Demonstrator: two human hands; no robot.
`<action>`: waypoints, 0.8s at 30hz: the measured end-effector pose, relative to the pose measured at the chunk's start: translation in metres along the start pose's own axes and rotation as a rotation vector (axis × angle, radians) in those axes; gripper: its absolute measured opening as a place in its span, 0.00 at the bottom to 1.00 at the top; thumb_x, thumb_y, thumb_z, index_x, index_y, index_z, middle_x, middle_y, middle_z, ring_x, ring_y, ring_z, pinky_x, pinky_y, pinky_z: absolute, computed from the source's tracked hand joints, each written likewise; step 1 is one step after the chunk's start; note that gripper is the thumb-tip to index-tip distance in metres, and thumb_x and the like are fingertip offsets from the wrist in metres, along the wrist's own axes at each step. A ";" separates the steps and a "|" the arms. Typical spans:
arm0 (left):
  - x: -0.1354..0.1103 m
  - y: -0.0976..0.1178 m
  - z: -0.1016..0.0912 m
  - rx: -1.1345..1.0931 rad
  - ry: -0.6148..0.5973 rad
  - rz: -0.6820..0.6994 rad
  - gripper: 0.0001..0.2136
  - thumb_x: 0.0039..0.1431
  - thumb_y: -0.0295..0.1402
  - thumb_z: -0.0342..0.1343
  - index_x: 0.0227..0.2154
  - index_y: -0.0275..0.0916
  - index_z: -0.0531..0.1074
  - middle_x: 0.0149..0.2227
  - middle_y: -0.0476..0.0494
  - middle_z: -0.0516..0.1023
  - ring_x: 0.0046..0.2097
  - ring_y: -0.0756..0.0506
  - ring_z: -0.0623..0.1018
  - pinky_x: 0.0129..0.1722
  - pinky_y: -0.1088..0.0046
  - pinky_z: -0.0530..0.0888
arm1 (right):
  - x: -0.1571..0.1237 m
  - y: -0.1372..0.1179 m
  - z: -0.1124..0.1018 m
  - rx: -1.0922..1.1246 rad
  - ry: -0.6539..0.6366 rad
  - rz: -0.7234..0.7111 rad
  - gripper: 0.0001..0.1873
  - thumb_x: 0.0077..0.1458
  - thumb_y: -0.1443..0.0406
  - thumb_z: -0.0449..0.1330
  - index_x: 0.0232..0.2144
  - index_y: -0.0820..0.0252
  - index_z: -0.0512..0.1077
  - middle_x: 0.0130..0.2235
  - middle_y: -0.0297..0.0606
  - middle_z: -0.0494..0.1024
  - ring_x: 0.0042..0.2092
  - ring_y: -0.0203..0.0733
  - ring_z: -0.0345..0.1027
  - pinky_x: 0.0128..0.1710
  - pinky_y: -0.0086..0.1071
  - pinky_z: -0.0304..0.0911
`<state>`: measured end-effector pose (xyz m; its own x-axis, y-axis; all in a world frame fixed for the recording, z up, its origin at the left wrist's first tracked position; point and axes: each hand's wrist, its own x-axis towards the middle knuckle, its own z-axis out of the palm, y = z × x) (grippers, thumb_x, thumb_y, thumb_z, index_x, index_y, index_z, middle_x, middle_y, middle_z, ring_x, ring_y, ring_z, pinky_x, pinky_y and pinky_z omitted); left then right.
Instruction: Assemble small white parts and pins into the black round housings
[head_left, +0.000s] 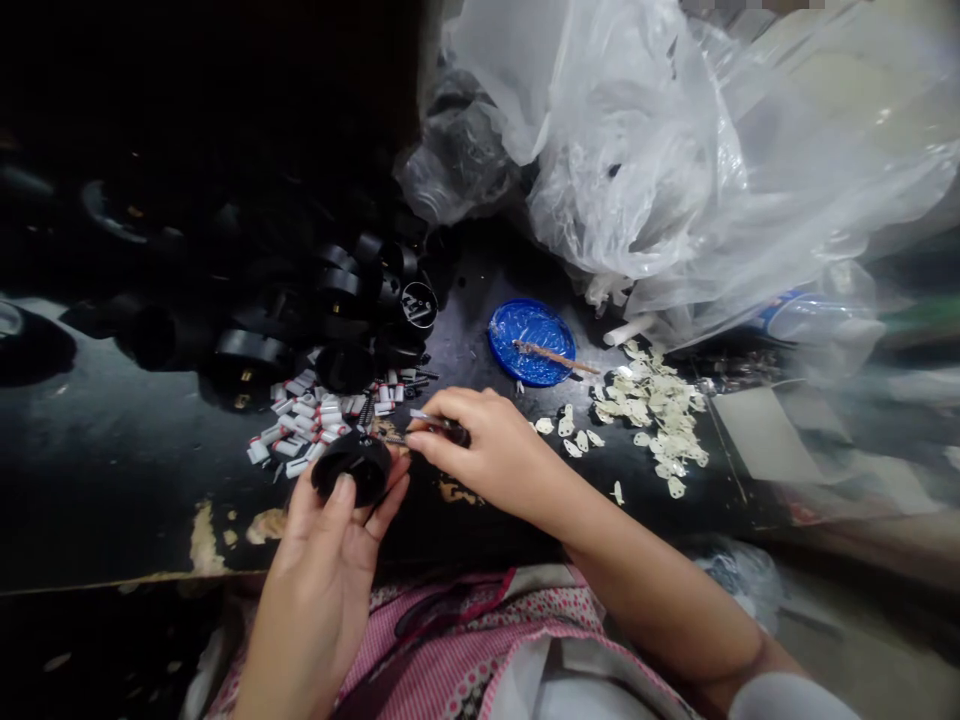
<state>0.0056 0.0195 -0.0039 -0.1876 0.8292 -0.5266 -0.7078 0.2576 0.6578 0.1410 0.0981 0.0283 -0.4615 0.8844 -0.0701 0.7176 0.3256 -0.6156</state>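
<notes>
My left hand (pixel 330 540) is wrapped around a round black plastic part (pixel 351 466), held just above the front of the dark table (pixel 112 480). My right hand (pixel 480 440) is closed in a pinch on a thin dark tool or pin (pixel 442 425) whose tip points at the black part. Just beyond my hands lie several small white clips with red marks (pixel 304 425) and a few small springs and screws (pixel 405 385).
A heap of black round parts (pixel 330 300) fills the table's back left. A blue lid (pixel 531 342) with a brown stick on it sits at centre. Pale flat metal pieces (pixel 656 415) are scattered to the right. Crumpled clear plastic bags (pixel 675 150) fill the back right.
</notes>
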 end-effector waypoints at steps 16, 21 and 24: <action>-0.006 -0.003 0.006 -0.024 -0.048 -0.102 0.07 0.57 0.34 0.58 0.38 0.45 0.77 0.45 0.48 0.80 0.45 0.45 0.79 0.45 0.67 0.77 | -0.033 -0.010 -0.005 0.225 0.233 -0.150 0.02 0.57 0.67 0.60 0.34 0.60 0.72 0.33 0.32 0.78 0.35 0.34 0.69 0.39 0.32 0.55; -0.010 -0.005 0.000 0.033 -0.026 -0.108 0.10 0.55 0.36 0.60 0.41 0.47 0.76 0.47 0.47 0.78 0.49 0.42 0.76 0.44 0.66 0.77 | -0.030 -0.018 -0.013 0.197 0.234 -0.216 0.03 0.57 0.67 0.60 0.34 0.61 0.72 0.33 0.33 0.78 0.37 0.35 0.69 0.39 0.33 0.54; -0.012 -0.004 0.001 0.049 -0.021 -0.108 0.09 0.54 0.37 0.60 0.39 0.47 0.77 0.46 0.47 0.79 0.49 0.41 0.76 0.44 0.66 0.77 | -0.030 -0.017 -0.012 0.219 0.238 -0.188 0.03 0.57 0.67 0.61 0.32 0.62 0.72 0.31 0.33 0.77 0.35 0.34 0.68 0.38 0.32 0.53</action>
<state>0.0114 0.0085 -0.0001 -0.0978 0.8054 -0.5847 -0.6887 0.3693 0.6239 0.1490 0.0696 0.0498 -0.4220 0.8771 0.2293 0.4915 0.4338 -0.7551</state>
